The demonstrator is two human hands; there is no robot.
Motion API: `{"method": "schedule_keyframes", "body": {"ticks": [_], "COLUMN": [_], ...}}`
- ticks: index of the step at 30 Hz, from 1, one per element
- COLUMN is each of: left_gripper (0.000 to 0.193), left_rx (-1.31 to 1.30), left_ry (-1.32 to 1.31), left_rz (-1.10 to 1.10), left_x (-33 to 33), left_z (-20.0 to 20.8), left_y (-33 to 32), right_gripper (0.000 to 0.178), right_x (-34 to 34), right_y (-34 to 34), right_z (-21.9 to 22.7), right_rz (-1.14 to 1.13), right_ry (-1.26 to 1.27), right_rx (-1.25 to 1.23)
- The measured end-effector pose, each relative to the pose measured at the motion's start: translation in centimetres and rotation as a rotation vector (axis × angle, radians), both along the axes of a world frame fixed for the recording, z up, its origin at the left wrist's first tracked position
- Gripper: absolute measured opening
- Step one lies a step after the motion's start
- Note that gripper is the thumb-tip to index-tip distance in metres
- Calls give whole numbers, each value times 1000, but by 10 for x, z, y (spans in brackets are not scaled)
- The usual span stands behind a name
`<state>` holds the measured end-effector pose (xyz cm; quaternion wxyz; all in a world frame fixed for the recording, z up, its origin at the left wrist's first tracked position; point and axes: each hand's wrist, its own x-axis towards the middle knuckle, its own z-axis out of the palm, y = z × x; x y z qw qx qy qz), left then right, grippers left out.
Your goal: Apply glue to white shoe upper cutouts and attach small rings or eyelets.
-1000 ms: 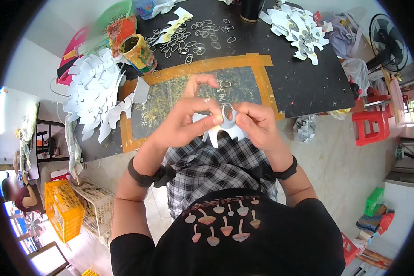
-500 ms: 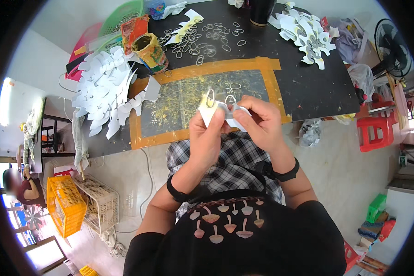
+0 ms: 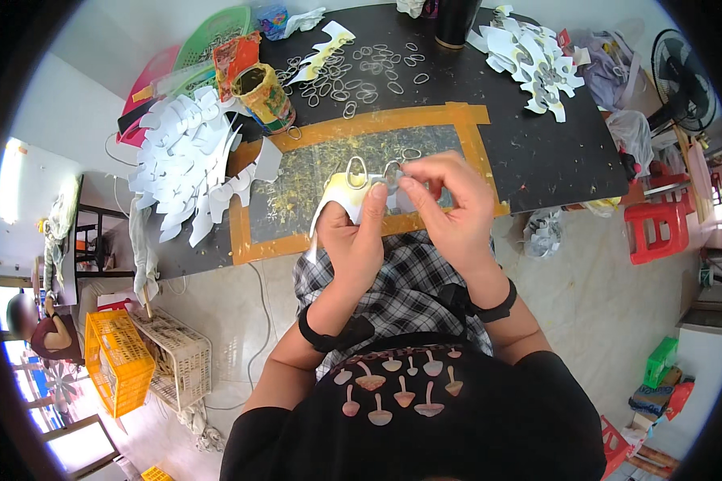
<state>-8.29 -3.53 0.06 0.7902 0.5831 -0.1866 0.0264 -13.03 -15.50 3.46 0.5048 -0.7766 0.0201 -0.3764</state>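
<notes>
A white cut-out strip [image 3: 341,192] with yellowish smears is pinched between the thumb and fingers of my left hand [image 3: 355,244]. An oval metal ring [image 3: 347,171] stands up at the strip's left part. The thumb and forefinger of my right hand [image 3: 457,196] are closed on a second metal ring [image 3: 387,170] at the strip's right part. My fingers partly hide this ring and the strip. Both hands are above the near edge of a glue-stained work sheet [image 3: 305,180] bordered with brown tape [image 3: 475,152].
Loose oval rings [image 3: 367,94] lie on the black table [image 3: 537,152] beyond the sheet. A glue-crusted tin [image 3: 271,106] stands beside a pile of white cut-outs [image 3: 176,160]. More cut-outs [image 3: 525,64] lie at far right, near a black cup [image 3: 455,24]. Yellow crate [image 3: 120,365] stands at left.
My left hand has tilted the strip, and its left end now hangs down beside the thumb. My right hand has shifted from the strip's right end to the second ring.
</notes>
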Motion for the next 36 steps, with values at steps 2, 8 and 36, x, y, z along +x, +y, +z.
{"method": "schedule_keyframes", "body": {"ticks": [2,8,36], "left_gripper": [13,9,13], "left_rx": [-20,-16,-184], "left_ry": [-5,11,151], "left_rz": [-8,-85,-132], "left_x": [1,6,16], "left_z": [0,9,3], "left_y": [1,-1,-5], "right_gripper": [15,15,9], "right_x": [1,7,10], "right_y": [2,5,11], "right_z": [0,-6,3], "right_rz": [-9,-53,65], "right_ry": [-44,-188,92], "right_rx": [-30,-195,317]}}
